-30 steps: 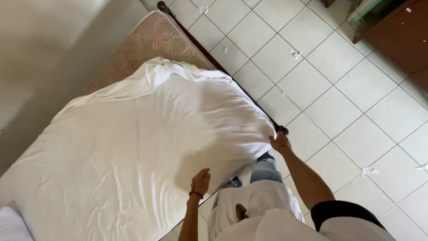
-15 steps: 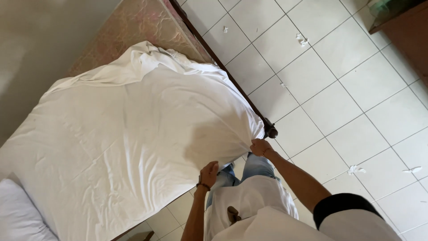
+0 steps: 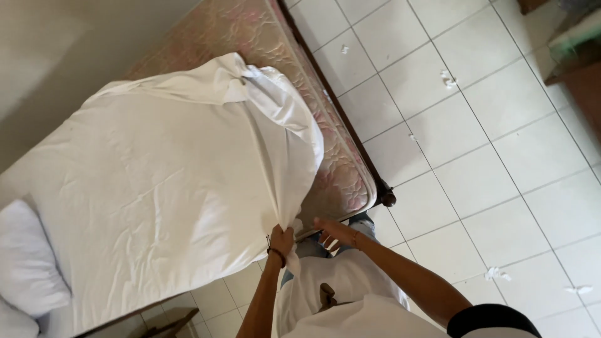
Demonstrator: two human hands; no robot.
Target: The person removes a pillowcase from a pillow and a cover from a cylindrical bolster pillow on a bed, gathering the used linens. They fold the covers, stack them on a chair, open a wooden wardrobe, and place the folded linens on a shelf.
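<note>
Pillow [image 3: 28,263] lies at the lower left of the frame on the bed. White sheet [image 3: 163,169] covers most of the mattress [image 3: 341,178], bunched at its lower centre edge, where the left hand [image 3: 283,241] pinches it. Right hand [image 3: 335,233], just beside, hangs spread above tiled floor [image 3: 488,156].

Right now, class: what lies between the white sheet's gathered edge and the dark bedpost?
In the head view, bare floral mattress lies between sheet and bedpost.

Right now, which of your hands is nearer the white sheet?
Left. The left hand grips the white sheet at its gathered corner; the right hand is open beside it, just off the cloth.
</note>
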